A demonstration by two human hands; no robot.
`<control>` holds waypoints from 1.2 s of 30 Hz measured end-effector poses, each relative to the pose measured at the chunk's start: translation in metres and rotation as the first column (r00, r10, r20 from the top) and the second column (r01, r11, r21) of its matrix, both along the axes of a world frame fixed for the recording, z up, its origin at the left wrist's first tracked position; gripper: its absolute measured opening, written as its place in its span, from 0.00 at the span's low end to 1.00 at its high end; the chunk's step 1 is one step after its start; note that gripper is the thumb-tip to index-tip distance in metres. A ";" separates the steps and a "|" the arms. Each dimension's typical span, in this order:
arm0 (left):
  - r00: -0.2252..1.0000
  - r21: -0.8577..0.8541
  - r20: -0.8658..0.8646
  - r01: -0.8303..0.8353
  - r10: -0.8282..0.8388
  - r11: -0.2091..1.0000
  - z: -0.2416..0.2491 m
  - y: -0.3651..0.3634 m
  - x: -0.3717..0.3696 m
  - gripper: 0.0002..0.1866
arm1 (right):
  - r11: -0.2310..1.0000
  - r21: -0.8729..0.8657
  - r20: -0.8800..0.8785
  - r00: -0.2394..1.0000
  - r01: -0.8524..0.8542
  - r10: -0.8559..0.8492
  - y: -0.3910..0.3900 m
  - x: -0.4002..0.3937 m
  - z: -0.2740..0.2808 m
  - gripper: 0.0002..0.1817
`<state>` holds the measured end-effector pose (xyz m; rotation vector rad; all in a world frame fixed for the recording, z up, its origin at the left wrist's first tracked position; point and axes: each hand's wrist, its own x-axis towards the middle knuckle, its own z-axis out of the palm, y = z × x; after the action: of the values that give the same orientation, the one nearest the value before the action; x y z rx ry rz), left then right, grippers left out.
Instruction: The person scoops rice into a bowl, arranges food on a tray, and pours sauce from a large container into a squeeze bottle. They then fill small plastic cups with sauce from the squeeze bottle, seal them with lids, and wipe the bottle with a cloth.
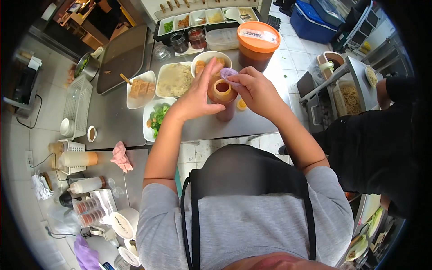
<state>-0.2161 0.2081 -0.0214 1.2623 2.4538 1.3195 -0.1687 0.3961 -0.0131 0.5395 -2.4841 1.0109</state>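
A squeeze bottle (226,113) of reddish-brown sauce stands uncapped near the front edge of the steel table, its round mouth facing up. My left hand (194,98) is open at the bottle's left side, fingers stretched toward the back and thumb across its front. Pinched in the fingers of my right hand (257,90) is a purple cloth (229,75), just behind the bottle's mouth. A yellow cap (241,105) lies beside the bottle, below my right hand. Behind my hands is a white bowl (196,57) with orange-brown pieces in it.
A tub with an orange lid (258,36) stands behind my right hand. Left of the bottle are a tray of pale crumbly food (173,81), a dish of brown slabs (141,93) and a broccoli dish (158,117). Another person (373,135) in black stands close on the right.
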 end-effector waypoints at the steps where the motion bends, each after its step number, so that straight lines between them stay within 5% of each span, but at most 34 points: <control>1: 0.997 0.048 0.074 0.006 -0.010 0.999 -0.002 0.001 -0.001 0.55 | 1.000 0.001 0.006 1.000 -0.003 0.002 0.001 -0.001 0.001 0.08; 3: 0.973 0.144 0.227 0.007 -0.040 0.990 -0.009 0.007 0.004 0.56 | 0.995 0.052 -0.012 0.996 0.090 -0.090 -0.003 0.009 0.005 0.08; 9: 0.964 0.399 0.087 -0.266 0.253 0.877 -0.032 0.035 0.030 0.54 | 0.959 0.164 -0.096 0.971 0.232 -0.219 -0.011 0.026 0.005 0.07; 13: 0.877 0.420 -0.028 -0.426 0.480 0.802 -0.048 0.051 0.037 0.53 | 0.938 0.250 -0.128 0.969 0.239 -0.212 -0.013 0.034 0.010 0.05; 16: 0.852 0.406 -0.033 -0.466 0.522 0.786 -0.048 0.053 0.038 0.52 | 0.974 0.130 -0.043 0.982 0.187 -0.183 -0.001 0.034 0.016 0.05; 19: 0.843 0.386 -0.022 -0.488 0.537 0.783 -0.042 0.054 0.041 0.52 | 0.946 0.025 0.009 0.946 0.324 -0.324 0.032 0.013 0.012 0.07; 25: 0.852 0.420 -0.030 -0.463 0.522 0.780 -0.044 0.052 0.041 0.52 | 0.890 -0.237 0.210 0.915 0.391 -0.346 0.066 -0.031 -0.055 0.14; 28: 0.854 0.415 -0.029 -0.463 0.520 0.783 -0.042 0.052 0.041 0.52 | 0.625 -0.659 0.328 0.908 0.418 -0.262 0.075 -0.055 -0.113 0.13; 29: 0.853 0.410 -0.033 -0.464 0.521 0.786 -0.042 0.052 0.041 0.52 | 0.626 -0.616 0.490 0.855 0.478 -0.170 0.079 -0.051 -0.116 0.14; 30: 0.852 0.404 -0.037 -0.464 0.521 0.788 -0.041 0.052 0.042 0.52 | 0.758 -0.467 0.520 0.835 0.455 -0.180 0.091 -0.053 -0.134 0.14; 32: 0.849 0.392 -0.054 -0.466 0.525 0.793 -0.041 0.051 0.042 0.51 | 0.915 0.058 0.184 0.897 0.399 -0.402 0.113 -0.046 -0.184 0.16; 33: 0.846 0.387 -0.060 -0.470 0.530 0.793 -0.042 0.051 0.042 0.51 | 0.904 0.104 0.262 0.865 0.415 -0.427 0.108 -0.034 -0.180 0.17; 36: 0.851 0.403 -0.020 -0.473 0.524 0.783 -0.043 0.051 0.041 0.51 | 0.791 0.509 0.059 0.904 0.338 -0.424 0.091 -0.008 -0.174 0.16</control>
<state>-0.1751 0.2592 -0.0642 0.7739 2.8489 1.9911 -0.1763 0.4873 -0.1875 0.0634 -2.8502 0.2681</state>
